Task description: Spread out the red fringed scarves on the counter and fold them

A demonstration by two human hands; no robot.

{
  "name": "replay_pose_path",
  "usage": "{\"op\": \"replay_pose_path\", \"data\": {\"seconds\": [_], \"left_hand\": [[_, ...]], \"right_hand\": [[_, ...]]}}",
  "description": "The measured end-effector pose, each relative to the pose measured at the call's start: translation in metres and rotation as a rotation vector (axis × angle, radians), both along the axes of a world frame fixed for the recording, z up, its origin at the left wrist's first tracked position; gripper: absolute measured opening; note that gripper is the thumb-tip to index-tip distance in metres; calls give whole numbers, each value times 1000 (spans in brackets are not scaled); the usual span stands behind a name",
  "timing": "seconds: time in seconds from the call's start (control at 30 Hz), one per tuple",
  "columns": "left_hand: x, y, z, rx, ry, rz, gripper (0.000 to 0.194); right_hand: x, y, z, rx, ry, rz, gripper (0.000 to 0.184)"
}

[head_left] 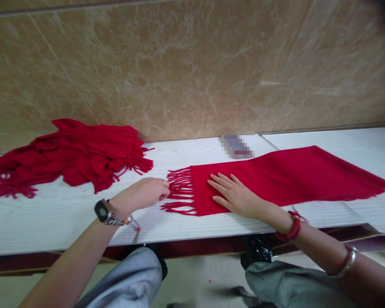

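Note:
A red fringed scarf (285, 175) lies spread lengthwise on the white table, its tasselled end toward the left. My right hand (234, 194) rests flat on the cloth near that end, fingers spread. At the tips of the fringe is my left hand (147, 192), its fingers curled and pinched together on the strands (179, 188). The exact strands between the fingertips are hidden. Further left, a crumpled heap of red scarf cloth (80, 154) with fringed edges sits against the wall.
Behind the scarf, by the wall, lies a blurred-out rectangular object (237, 146). The white wood-grain table (67, 222) is narrow and backs onto a brown marbled wall (179, 72). My knees are below its front edge, above a tiled floor.

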State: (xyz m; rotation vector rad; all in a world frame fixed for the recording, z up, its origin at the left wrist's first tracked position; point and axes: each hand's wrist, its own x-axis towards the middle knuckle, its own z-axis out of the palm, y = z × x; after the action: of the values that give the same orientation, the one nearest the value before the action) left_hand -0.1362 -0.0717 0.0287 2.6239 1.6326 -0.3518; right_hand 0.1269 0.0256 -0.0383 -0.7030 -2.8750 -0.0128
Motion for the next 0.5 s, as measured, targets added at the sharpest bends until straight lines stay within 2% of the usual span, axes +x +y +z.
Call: {"op": "replay_pose_path", "data": {"seconds": [0.07,0.13,0.2,0.33,0.43,0.5], "left_hand": [[-9,-3,7,8,71,130,26],[-7,-2,9,57,95,183,28],[4,4,5,127,32,137,32],[22,25,-12,199,-140,-51,41],[13,32,-19,154,-124,-100,35],[-4,29,-16,143,-86,-53,30]], "right_hand": [[0,0,-1,-1,9,3,50],[0,1,-2,1,21,4,50],[0,1,-3,7,26,2,50],[-1,0,-2,14,16,-7,49],[-1,-1,0,10,2,-7,50],[-1,-1,0,5,-3,-9,50]]}}
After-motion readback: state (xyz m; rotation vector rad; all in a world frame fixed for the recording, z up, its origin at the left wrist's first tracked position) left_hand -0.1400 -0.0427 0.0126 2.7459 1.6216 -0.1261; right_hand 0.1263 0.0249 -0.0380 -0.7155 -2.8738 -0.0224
